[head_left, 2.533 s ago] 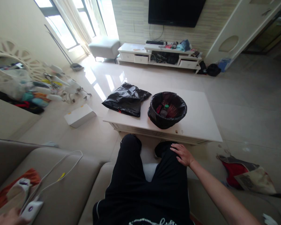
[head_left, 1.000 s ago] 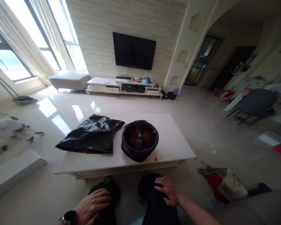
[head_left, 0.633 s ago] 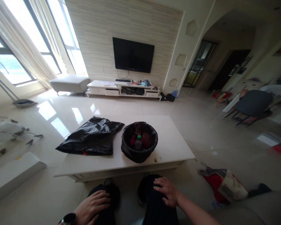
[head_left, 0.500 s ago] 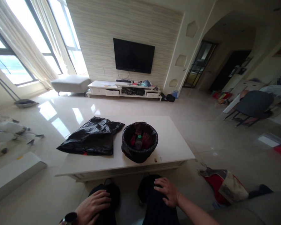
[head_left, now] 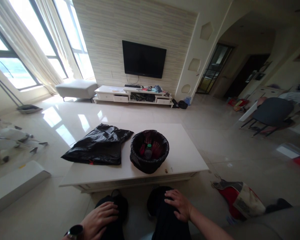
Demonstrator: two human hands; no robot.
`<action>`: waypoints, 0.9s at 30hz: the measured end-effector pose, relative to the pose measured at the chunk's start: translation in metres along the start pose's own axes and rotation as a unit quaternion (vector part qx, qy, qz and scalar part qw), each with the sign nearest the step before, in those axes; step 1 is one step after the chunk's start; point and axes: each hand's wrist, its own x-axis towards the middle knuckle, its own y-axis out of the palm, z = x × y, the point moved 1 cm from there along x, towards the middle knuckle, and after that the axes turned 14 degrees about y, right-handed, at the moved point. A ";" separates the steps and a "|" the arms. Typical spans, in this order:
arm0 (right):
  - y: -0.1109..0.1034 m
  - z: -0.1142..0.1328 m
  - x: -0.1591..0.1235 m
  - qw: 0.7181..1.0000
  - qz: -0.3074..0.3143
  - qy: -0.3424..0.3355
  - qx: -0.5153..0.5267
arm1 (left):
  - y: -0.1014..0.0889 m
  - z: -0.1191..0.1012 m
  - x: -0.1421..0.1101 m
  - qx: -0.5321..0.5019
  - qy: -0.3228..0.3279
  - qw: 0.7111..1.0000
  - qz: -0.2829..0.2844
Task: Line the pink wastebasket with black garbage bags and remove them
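Observation:
My left hand [head_left: 101,216] lies flat on my left knee, its fingers stretched out, with a dark round watch at the wrist. On my right knee rests my right hand [head_left: 178,204], fingers spread, holding nothing. In front of both knees is a low white table [head_left: 180,143]. A bin lined with a black bag [head_left: 148,167] stands on it; inside are a bottle with a green cap [head_left: 148,151] and something red against the wall. Left of the bin, a black plastic bag [head_left: 97,146] lies flattened, a bit of red showing at its near edge.
A white TV cabinet [head_left: 107,97] stands by the far wall under a television [head_left: 143,59]. A red and beige bag [head_left: 242,200] lies on the floor at right. At far right a person sits near a dark chair [head_left: 273,111]. A long white box [head_left: 17,186] is at left.
The whole view has shifted very slightly to the right. Both hands stay on my knees, and the things on the table have not moved.

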 end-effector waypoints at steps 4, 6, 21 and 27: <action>-0.001 0.001 0.000 1.000 0.010 0.004 0.001 | -0.004 -0.002 0.005 0.001 0.001 1.000 0.002; -0.002 0.001 0.000 1.000 0.010 0.006 0.000 | -0.003 -0.002 0.004 0.003 -0.001 1.000 0.000; 0.000 0.000 -0.001 1.000 0.002 0.007 -0.001 | -0.016 0.005 0.005 -0.025 0.025 0.999 0.027; 0.000 -0.001 -0.001 1.000 -0.002 0.005 0.002 | -0.010 0.001 0.005 -0.005 0.017 1.000 0.002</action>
